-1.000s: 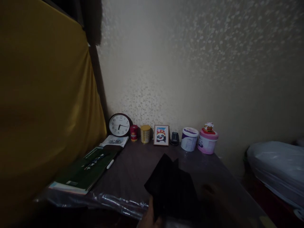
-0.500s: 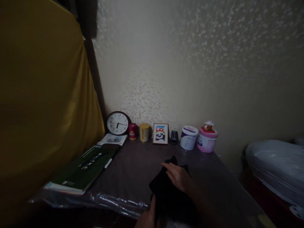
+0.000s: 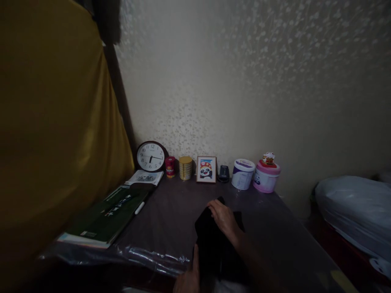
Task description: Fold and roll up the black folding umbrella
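A piece of black cloth (image 3: 210, 240), seemingly a garment, lies on the near part of the table, its dark folds hard to make out. My right hand (image 3: 224, 219) rests on its far part, fingers bent together over the upper left edge and gripping it. At the near left side of the cloth is my left hand (image 3: 190, 278), its index finger stretched along the edge. The other fingers of that hand are partly cut off by the bottom of the view.
Along the wall stand a clock (image 3: 150, 156), a red tin (image 3: 170, 167), a yellow stack (image 3: 185, 168), a framed panda picture (image 3: 206, 169), a dark device (image 3: 224, 173), a white tub (image 3: 243, 174) and a pink tub (image 3: 266, 176). A green book (image 3: 113, 215) and white pen (image 3: 139, 208) lie left.
My right hand has shifted slightly up and left, its fingers now curling over the cloth's edge. The cloth's upper part looks flatter. My left hand has barely moved.
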The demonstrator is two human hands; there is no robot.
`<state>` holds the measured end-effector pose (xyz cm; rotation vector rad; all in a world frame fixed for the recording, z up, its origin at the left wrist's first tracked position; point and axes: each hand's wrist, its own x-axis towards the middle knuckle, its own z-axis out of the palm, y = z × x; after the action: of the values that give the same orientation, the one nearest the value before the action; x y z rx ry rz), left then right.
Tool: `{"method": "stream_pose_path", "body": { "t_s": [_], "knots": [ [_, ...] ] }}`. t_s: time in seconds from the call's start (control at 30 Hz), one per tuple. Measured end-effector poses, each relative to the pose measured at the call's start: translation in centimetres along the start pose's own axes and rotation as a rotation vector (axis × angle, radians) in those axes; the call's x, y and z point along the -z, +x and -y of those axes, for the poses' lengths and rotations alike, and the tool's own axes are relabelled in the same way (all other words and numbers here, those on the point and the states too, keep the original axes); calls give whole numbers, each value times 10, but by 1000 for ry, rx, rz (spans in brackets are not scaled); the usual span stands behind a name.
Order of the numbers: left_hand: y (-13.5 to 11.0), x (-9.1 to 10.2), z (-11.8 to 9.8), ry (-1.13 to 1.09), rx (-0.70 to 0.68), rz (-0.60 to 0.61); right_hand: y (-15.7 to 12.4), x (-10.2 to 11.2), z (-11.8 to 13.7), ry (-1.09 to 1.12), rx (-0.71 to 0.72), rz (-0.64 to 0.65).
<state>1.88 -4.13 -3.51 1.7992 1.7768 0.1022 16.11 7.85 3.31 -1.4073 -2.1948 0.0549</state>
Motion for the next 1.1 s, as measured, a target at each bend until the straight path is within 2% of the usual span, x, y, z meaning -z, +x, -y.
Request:
{"method": "stream_pose_path", "body": {
  "t_s": [0.17,0.3,0.57,0.63,0.73,0.83,0.93,1.1],
  "knots": [
    [4,-9,-8,68,109,51,-5,-26,4,-107,3,30],
    [3,-12,-9,3,96,15,-9,-39,-1,-142,11,0],
    [-8,0,-3,-160,24,-13,-12,-41,-1,-133,14,-18],
    [-9,5,-6,-113,-8,-2,-12,-41,0,-125,23,-22],
    [-6,14,-13,29,-33,92,-11,-41,1,-130,18,-17],
    [-1,22,-20,94,-132,149,-9,-40,2,-136,19,-18],
    [2,24,-24,161,-164,130,-6,-40,3,-141,28,-33],
    [8,10,-27,238,-89,85,-4,-42,1,-147,24,12]
  ]
}}
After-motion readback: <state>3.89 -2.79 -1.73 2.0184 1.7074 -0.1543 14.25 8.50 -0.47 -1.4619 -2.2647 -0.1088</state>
